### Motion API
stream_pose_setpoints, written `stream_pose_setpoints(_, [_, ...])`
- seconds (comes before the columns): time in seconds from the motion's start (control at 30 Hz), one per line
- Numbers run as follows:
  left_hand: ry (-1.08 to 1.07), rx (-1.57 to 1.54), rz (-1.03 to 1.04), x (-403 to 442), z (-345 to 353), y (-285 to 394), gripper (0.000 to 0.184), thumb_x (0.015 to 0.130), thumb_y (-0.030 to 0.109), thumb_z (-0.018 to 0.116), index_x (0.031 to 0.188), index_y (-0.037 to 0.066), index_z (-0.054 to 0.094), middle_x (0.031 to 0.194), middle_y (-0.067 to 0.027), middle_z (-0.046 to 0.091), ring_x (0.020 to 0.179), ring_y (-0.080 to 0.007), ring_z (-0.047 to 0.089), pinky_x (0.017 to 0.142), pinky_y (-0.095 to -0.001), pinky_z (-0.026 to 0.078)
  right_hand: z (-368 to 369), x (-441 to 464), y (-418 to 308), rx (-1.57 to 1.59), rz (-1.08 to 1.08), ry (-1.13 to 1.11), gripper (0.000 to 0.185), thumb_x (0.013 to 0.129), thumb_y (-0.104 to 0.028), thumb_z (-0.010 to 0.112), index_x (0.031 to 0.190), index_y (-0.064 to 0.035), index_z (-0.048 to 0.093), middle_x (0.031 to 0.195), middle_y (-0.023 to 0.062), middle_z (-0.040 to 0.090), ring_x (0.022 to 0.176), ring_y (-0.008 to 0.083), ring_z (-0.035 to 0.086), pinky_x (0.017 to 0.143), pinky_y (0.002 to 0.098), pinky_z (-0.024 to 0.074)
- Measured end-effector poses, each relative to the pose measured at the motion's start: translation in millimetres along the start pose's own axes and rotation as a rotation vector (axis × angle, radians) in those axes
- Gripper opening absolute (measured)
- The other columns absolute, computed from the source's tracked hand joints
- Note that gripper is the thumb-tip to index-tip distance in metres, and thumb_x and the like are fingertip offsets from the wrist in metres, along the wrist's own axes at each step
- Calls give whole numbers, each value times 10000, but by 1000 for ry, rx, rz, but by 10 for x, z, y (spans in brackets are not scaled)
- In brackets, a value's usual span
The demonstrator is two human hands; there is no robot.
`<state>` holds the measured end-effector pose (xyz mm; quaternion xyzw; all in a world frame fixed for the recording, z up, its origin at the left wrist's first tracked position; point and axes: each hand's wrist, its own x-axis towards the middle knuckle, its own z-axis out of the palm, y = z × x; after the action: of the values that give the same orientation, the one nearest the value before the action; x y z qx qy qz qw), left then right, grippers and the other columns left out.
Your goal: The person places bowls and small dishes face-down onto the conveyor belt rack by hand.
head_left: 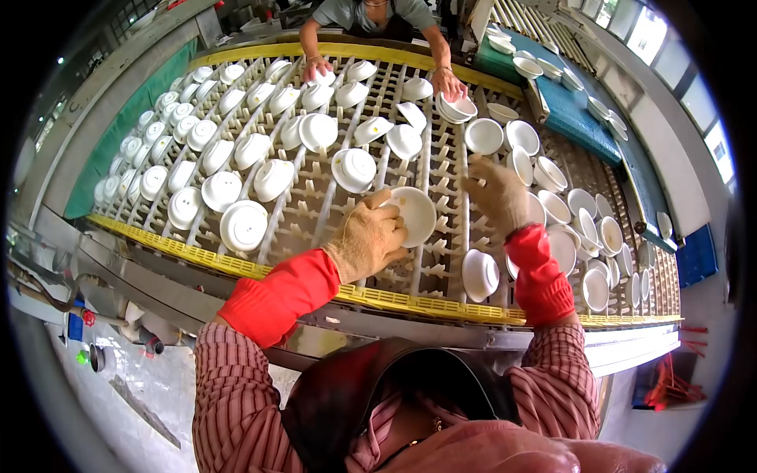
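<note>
My left hand (367, 238), in a tan work glove, grips the edge of a white bowl (415, 214), which is tilted so that its inside faces up. My right hand (498, 191), gloved the same way, is slightly blurred. Its fingers reach left, apart, and I see nothing held in them. Close to its right are a white bowl (520, 166) and several others in a cluster. Below it, a single white bowl (480, 275) lies on its side on the slatted conveyor (441, 256). Upside down to the left of my left hand sits another bowl (353, 170).
Across the conveyor, a co-worker's two hands (451, 85) touch bowls. Rows of overturned bowls (244, 225) cover the left side. A blue-green belt (579, 130) carries more bowls at the right. Yellow edging (394, 302) runs along my side.
</note>
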<state>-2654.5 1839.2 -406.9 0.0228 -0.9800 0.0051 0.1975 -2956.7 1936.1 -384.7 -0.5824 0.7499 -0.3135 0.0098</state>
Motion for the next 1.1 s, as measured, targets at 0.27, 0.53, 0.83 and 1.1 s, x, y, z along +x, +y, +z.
stream_pose_setpoints(0.27, [-122, 215, -130, 84, 122, -62, 351, 807, 432, 860, 931, 106, 823, 1009, -90, 775, 1057, -240, 703, 1156, -458, 456, -185, 49, 1299, -369, 395, -336, 847, 949, -682, 703, 1402, 33, 681, 1184, 308, 781, 1177, 489, 733, 1025, 556, 571])
stream_pose_setpoints(0.53, [120, -657, -844, 59, -191, -112, 335, 1070, 375, 696, 1152, 79, 829, 898, -111, 784, 798, -245, 770, 702, -399, 617, -108, -393, 796, -518, -36, -109, 958, 863, -554, 822, 1542, 63, 546, 1510, 290, 644, 1406, 430, 619, 1193, 477, 475])
stream_pose_setpoints(0.83, [52, 215, -1204, -574, -505, -979, 636, 1012, 605, 632, 1401, 112, 726, 1232, -187, 803, 1155, -399, 745, 1032, -477, 561, -110, -378, 771, -142, 245, -197, 485, 989, -474, 668, 1187, -50, 797, 971, 262, 777, 960, 400, 782, 850, 529, 595])
stream_pose_setpoints(1.1, [92, 267, -1101, -579, -287, -1053, 480, 1060, 497, 584, 1063, 70, 805, 1096, -189, 782, 1063, -424, 714, 931, -538, 548, -2, -161, -735, 76, -410, -90, 348, 1076, -126, 700, 1370, 54, 655, 1278, 189, 780, 1148, 282, 766, 990, 450, 631])
